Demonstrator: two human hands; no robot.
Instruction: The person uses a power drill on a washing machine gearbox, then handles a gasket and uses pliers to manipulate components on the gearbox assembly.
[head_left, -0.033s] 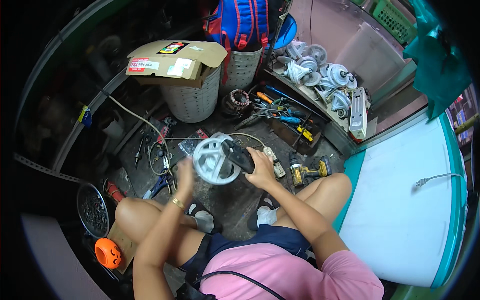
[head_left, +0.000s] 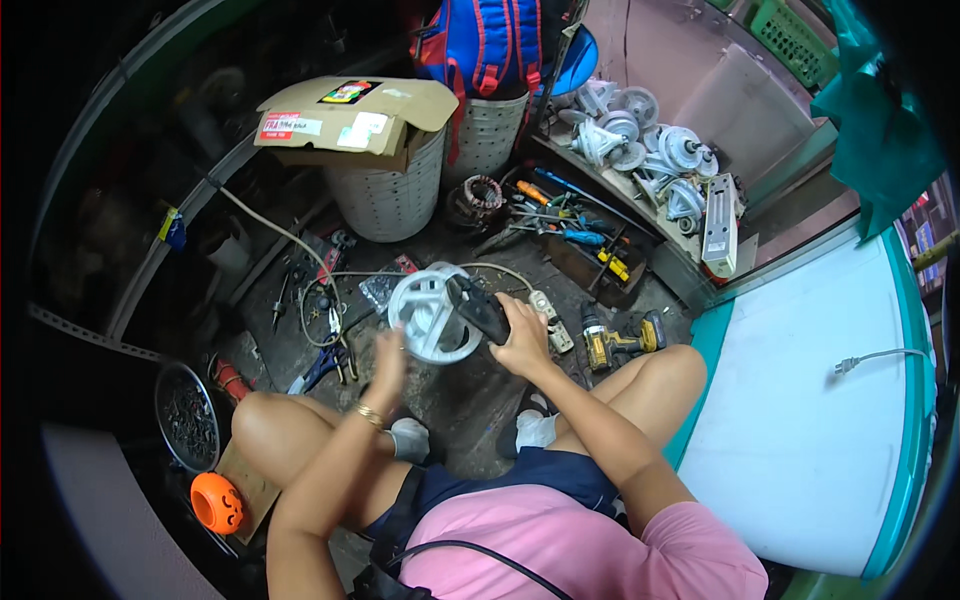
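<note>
1. Grey wheel [head_left: 428, 312] sits mid-scene, above the floor [head_left: 455, 415], between the two hands.
2. Right hand [head_left: 522, 340]: fingers curled round a black part [head_left: 480, 310], whose far end overlaps the wheel's right side.
3. Left hand [head_left: 388, 362]: blurred, at the wheel's near left edge; I cannot tell whether its fingers are spread, pinching or touching.
4. To the right, a drill [head_left: 600, 348] lies near the knee, a power strip [head_left: 551, 322] left of it.
5. Far right, white parts [head_left: 680, 150] crowd a ledge beyond some tools [head_left: 583, 237].
6. Far left, a box [head_left: 345, 128] tops a basket [head_left: 385, 205].
7. Near left, a bowl [head_left: 187, 420] holds small dark pieces.
</note>
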